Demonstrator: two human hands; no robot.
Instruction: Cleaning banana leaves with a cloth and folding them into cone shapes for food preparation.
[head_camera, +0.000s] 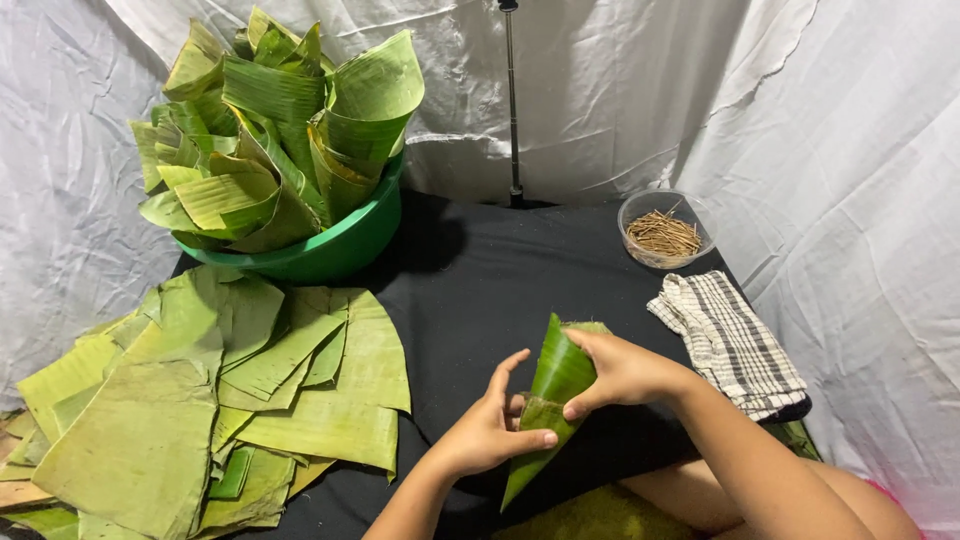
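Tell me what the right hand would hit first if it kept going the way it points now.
The right hand points left, fingers on the leaf cone. Past the cone, it would likely meet the flat leaf pile first, though depth is hard to judge.

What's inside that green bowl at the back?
The green bowl is stuffed with banana leaves rolled into cones, standing upright and rising well above the rim. Whatever lies beneath them, or on the bowl's bottom, is covered from view.
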